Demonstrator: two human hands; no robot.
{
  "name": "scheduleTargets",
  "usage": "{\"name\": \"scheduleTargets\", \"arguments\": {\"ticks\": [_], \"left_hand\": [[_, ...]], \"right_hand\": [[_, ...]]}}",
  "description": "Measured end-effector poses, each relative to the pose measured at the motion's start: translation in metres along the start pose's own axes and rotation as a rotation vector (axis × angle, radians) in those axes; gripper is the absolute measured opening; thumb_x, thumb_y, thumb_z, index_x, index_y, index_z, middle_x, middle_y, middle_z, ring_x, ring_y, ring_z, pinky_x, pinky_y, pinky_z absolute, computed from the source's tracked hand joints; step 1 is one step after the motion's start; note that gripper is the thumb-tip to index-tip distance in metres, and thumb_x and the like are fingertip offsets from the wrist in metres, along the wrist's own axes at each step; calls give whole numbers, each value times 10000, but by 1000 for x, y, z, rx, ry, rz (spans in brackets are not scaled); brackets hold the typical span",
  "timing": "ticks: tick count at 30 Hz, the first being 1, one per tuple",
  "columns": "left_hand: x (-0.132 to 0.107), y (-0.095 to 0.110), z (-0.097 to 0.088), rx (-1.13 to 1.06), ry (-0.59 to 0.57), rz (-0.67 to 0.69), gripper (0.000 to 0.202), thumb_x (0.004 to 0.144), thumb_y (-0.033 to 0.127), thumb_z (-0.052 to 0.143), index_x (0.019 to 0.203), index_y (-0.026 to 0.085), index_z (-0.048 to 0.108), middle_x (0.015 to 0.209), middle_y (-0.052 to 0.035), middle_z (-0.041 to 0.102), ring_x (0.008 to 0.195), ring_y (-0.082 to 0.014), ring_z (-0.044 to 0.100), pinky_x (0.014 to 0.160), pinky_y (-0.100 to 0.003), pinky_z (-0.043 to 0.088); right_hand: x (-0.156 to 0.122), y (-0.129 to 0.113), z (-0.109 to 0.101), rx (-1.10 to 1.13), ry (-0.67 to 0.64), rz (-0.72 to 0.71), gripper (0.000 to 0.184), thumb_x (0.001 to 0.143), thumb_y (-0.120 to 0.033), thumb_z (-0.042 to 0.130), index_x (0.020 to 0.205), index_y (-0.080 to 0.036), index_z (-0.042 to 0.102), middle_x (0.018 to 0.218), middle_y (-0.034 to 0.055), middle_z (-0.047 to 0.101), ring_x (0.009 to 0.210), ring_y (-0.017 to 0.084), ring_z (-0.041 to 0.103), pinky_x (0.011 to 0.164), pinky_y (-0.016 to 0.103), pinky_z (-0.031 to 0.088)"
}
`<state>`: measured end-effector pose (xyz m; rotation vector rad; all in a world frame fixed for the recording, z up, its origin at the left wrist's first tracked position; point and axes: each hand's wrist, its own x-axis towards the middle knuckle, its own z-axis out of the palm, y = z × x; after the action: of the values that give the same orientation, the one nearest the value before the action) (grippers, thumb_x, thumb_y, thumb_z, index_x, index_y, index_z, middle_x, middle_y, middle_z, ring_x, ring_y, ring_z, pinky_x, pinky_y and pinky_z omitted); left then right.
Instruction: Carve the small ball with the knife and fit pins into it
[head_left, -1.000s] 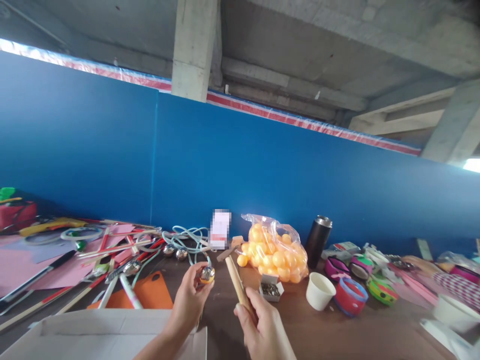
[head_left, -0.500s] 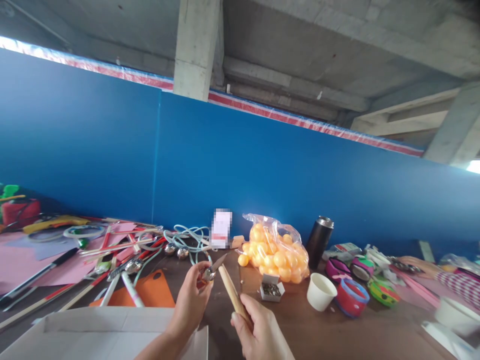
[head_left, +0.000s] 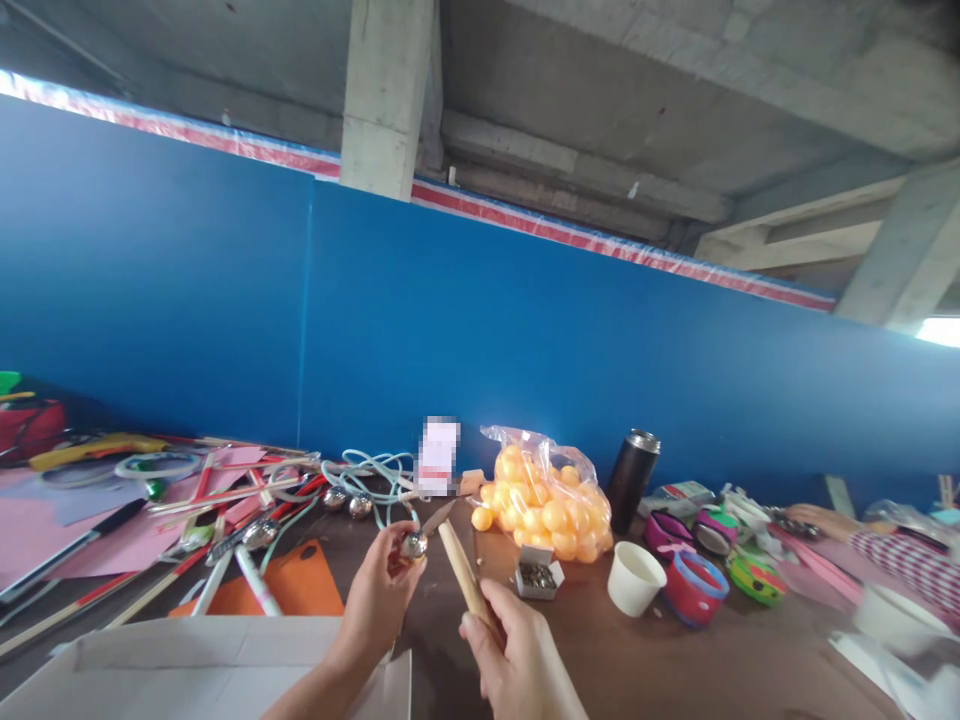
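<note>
My left hand [head_left: 379, 590] is closed around a shiny silver ball [head_left: 414, 545] that looks like a jingle bell, held up over the table. Just beyond it shows a dark pointed piece like a blade [head_left: 439, 517]; I cannot tell whether it is held or lies on the table. My right hand [head_left: 517, 640] grips a pale wooden stick [head_left: 463, 572], its far end tilted up and left toward the silver ball, with a gap visible between them. Two more silver balls [head_left: 360, 507] lie behind my left hand, beside coiled light-blue cord [head_left: 371, 470].
A bag of orange balls [head_left: 551, 505], a small box of metal bits [head_left: 538, 578], a paper cup [head_left: 636, 580] and a black flask [head_left: 634, 480] stand ahead and right. White board [head_left: 217, 665] lies front left. At far right is another person's checkered sleeve [head_left: 900, 560].
The whole view has shifted slightly. My left hand has turned the silver ball a little, so more of it shows. Both hands keep their hold. The other person's arm has moved further into view.
</note>
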<state>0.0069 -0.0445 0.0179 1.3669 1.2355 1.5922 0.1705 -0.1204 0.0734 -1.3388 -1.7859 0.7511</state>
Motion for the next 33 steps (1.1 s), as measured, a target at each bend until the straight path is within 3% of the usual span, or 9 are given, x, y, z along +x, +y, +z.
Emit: {"name": "scheduleTargets", "arguments": {"ticks": [5, 8, 12, 16, 21, 25, 33], "left_hand": [[-1, 4, -1, -106, -36, -80, 456, 659, 383, 623, 1054, 198, 489, 897, -30, 663, 797, -178, 644, 704, -290, 518], [-2, 6, -1, -192, -50, -102, 492, 648, 416, 632, 1062, 194, 485, 914, -39, 665, 803, -187, 649, 699, -301, 530], [-2, 10, -1, -257, -70, -124, 515, 631, 426, 651, 1057, 193, 481, 944, -51, 653, 814, -196, 650, 692, -310, 538], [-4, 10, -2, -251, -90, -108, 517, 636, 428, 647, 1065, 190, 481, 942, -54, 649, 818, -195, 645, 669, -299, 540], [-7, 8, -3, -169, -110, -77, 487, 659, 419, 627, 1075, 203, 493, 890, -28, 655, 769, -175, 641, 622, -270, 537], [-8, 7, -2, -107, -144, -39, 464, 674, 405, 612, 1081, 215, 497, 879, -17, 661, 752, -171, 643, 621, -265, 537], [-11, 6, -1, -127, -195, -38, 457, 700, 379, 597, 1106, 208, 472, 933, -33, 647, 849, -184, 630, 722, -291, 530]], "right_hand": [[6, 15, -1, 72, -7, 152, 219, 826, -386, 406, 829, -184, 489, 736, 13, 607, 339, 65, 503, 243, 127, 308], [9, 34, 5, 96, -102, 227, 235, 824, -357, 395, 955, -190, 495, 732, 15, 613, 360, 97, 562, 231, 128, 318], [10, 48, 14, 46, -189, 317, 249, 817, -375, 410, 930, -194, 537, 659, 12, 634, 343, 117, 561, 225, 139, 300], [8, 48, 13, -92, -137, 221, 286, 815, -422, 447, 910, -198, 598, 639, 27, 661, 403, 130, 588, 319, 165, 340], [7, 49, 6, -300, -43, 89, 204, 790, -379, 513, 826, -244, 661, 737, 32, 689, 658, 171, 639, 527, 204, 397], [10, 48, 3, -455, 62, 53, 229, 808, -303, 471, 684, -243, 654, 734, 17, 671, 698, 160, 614, 599, 211, 380], [11, 46, 4, -347, 66, 5, 246, 832, -290, 437, 734, -224, 653, 783, 18, 666, 744, 151, 600, 640, 194, 387]]}}
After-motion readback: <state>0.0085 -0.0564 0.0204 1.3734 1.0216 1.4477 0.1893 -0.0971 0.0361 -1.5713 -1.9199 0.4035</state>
